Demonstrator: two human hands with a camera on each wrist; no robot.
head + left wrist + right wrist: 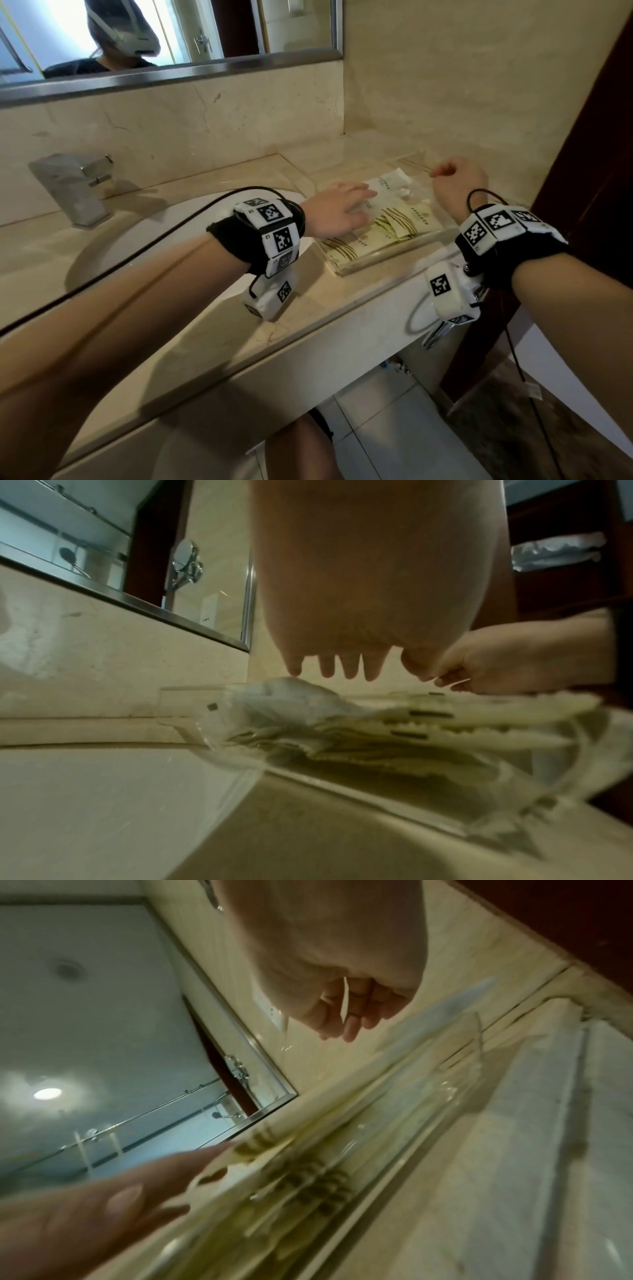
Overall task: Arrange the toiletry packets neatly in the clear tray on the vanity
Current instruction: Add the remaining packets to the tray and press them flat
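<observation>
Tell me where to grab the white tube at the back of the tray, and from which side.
Probably best to pinch the white tube across its flat crimped end, which points toward the back wall, coming from above. It lies flat on the packets inside the clear tray, whose walls block a sideways approach. The left hand rests flat just beside it; the right hand already pinches something thin.
</observation>
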